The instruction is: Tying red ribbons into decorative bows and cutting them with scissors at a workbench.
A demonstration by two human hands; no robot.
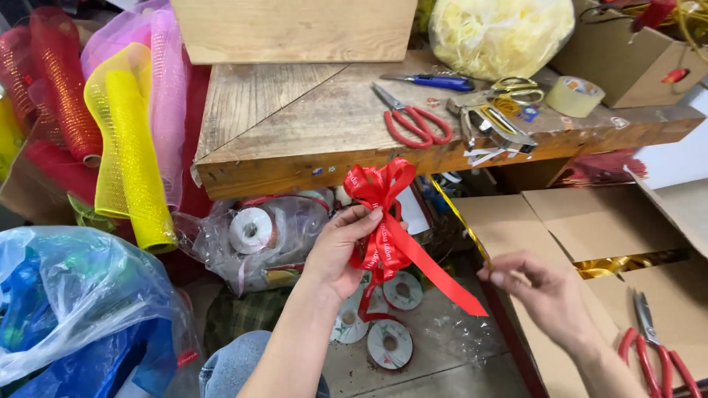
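Left hand grip pinches the red ribbon bow upright; right hand fingers closed, tail slanting toward it.

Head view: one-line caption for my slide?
Left hand holds a red ribbon bow; right hand pinches thin gold strip below wooden bench.

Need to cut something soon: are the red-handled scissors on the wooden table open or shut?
Open: the red-handled scissors lie on the wooden table with handles spread apart.

Red ribbon bow, yellow mesh roll, red-handled scissors.
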